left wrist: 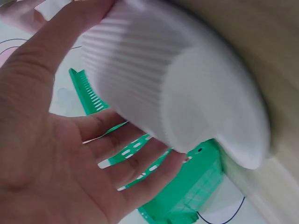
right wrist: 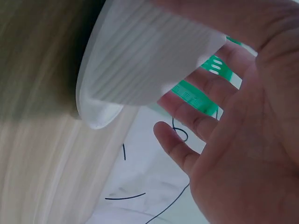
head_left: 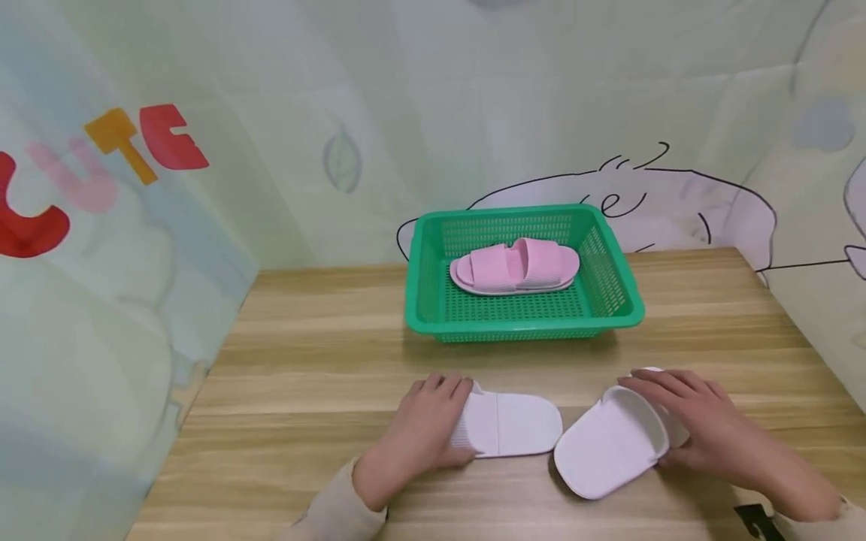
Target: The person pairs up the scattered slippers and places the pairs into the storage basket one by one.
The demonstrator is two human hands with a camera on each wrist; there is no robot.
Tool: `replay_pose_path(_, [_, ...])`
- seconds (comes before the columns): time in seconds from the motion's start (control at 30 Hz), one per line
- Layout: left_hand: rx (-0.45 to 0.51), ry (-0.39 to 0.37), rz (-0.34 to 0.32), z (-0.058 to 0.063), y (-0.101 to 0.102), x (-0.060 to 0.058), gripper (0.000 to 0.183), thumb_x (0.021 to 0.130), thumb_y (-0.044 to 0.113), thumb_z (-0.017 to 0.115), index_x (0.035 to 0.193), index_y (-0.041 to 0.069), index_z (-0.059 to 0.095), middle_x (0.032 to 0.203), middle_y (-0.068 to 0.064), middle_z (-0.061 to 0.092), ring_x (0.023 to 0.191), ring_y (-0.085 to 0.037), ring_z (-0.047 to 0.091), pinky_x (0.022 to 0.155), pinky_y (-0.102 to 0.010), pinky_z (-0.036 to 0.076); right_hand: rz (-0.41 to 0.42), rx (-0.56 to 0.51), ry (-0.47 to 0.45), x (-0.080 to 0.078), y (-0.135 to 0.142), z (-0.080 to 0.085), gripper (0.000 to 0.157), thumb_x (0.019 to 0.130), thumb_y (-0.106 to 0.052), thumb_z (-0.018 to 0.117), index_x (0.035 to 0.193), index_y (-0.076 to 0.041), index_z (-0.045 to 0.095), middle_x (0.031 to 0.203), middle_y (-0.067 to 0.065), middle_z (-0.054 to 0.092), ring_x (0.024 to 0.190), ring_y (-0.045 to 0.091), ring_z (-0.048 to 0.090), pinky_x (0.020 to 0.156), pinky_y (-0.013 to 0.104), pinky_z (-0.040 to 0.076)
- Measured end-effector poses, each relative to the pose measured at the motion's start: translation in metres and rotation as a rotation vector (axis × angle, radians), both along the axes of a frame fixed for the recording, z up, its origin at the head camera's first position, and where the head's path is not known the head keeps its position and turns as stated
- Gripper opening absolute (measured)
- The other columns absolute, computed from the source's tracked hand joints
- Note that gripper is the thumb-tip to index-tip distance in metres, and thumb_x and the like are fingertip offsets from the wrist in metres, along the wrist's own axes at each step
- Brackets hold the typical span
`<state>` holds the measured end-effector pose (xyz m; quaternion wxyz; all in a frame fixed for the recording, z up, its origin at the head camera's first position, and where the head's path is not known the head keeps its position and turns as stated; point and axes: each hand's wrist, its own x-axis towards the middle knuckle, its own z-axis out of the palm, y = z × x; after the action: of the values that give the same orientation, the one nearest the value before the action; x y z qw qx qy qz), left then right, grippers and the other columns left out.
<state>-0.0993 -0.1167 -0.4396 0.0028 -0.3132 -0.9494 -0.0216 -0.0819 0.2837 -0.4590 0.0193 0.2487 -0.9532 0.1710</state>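
Two white slippers lie on the wooden table in the head view. My left hand (head_left: pixel 428 422) grips the left slipper (head_left: pixel 528 424) over its ribbed strap, fingers along the far edge and thumb at the near edge. That ribbed strap (left wrist: pixel 140 70) fills the top of the left wrist view. With my right hand (head_left: pixel 713 428) I hold the right slipper (head_left: pixel 598 457) by its strap. This one lies at a slant, its heel end towards me and close to the left slipper's heel. Its strap (right wrist: pixel 154 56) shows between thumb and fingers in the right wrist view.
A green plastic basket (head_left: pixel 534 330) stands at the back of the table (head_left: pixel 311 376). Inside it lies a pair of pink slippers (head_left: pixel 497 269), one nested against the other. Behind the table hangs a printed cloth (head_left: pixel 284 135) with coloured letters and line drawings.
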Motion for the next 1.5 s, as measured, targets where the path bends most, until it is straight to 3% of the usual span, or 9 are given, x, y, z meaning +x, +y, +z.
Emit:
replay_pose_path(0.17, [0.029, -0.014, 0.003, -0.006, -0.005, 0.001, 0.091, 0.075, 0.056, 0.089, 0.141, 0.003, 0.058, 0.130, -0.009, 0.063, 0.119, -0.028, 0.061, 0.103, -0.046, 0.055, -0.005, -0.034, 0.022, 0.005, 0.002, 0.006, 0.108, 0.052, -0.026, 0.106, 0.149, -0.027, 0.058, 0.145, 0.007, 0.061, 0.129, 0.038, 0.051, 0.093, 0.062, 0.040])
replay_pose_path(0.3, [0.063, -0.005, 0.007, -0.004, -0.011, 0.001, 0.092, 0.073, 0.054, 0.090, 0.142, 0.003, 0.058, 0.131, -0.010, 0.063, 0.122, -0.030, 0.061, 0.105, -0.048, 0.054, -0.007, -0.052, 0.045, 0.009, 0.000, 0.011, 0.108, 0.053, -0.031, 0.105, 0.150, -0.030, 0.057, 0.144, 0.005, 0.060, 0.128, 0.036, 0.049, 0.095, 0.058, 0.036])
replay_pose_path(0.53, [0.134, 0.107, -0.026, 0.004, -0.019, 0.002, 0.095, 0.068, 0.055, 0.090, 0.142, 0.005, 0.058, 0.131, -0.012, 0.064, 0.122, -0.032, 0.062, 0.104, -0.048, 0.055, -0.011, -0.085, 0.111, 0.015, -0.005, 0.021, 0.106, 0.054, -0.044, 0.104, 0.149, -0.033, 0.058, 0.139, 0.000, 0.059, 0.124, 0.028, 0.046, 0.095, 0.052, 0.035])
replay_pose_path(0.7, [0.153, 0.141, -0.054, 0.009, -0.018, 0.004, 0.096, 0.069, 0.060, 0.088, 0.144, 0.008, 0.058, 0.132, -0.010, 0.064, 0.122, -0.030, 0.061, 0.103, -0.048, 0.055, -0.004, -0.102, 0.153, 0.017, -0.009, 0.026, 0.105, 0.056, -0.050, 0.102, 0.150, -0.035, 0.058, 0.136, -0.003, 0.058, 0.122, 0.028, 0.043, 0.093, 0.050, 0.032])
replay_pose_path(1.2, [0.226, 0.204, -0.103, 0.019, -0.015, 0.009, 0.099, 0.068, 0.064, 0.086, 0.146, 0.010, 0.057, 0.132, -0.007, 0.064, 0.121, -0.026, 0.060, 0.101, -0.046, 0.055, -0.004, -0.152, 0.228, 0.020, -0.018, 0.043, 0.104, 0.054, -0.056, 0.102, 0.147, -0.033, 0.062, 0.129, -0.002, 0.056, 0.118, 0.029, 0.041, 0.089, 0.050, 0.031])
replay_pose_path(1.5, [0.254, 0.181, -0.104, 0.024, -0.015, 0.014, 0.096, 0.070, 0.067, 0.084, 0.146, 0.015, 0.058, 0.132, -0.004, 0.062, 0.121, -0.023, 0.058, 0.102, -0.045, 0.053, 0.001, -0.172, 0.277, 0.021, -0.027, 0.048, 0.112, 0.045, -0.052, 0.107, 0.147, -0.031, 0.064, 0.125, -0.011, 0.053, 0.117, 0.012, 0.037, 0.083, 0.033, 0.038])
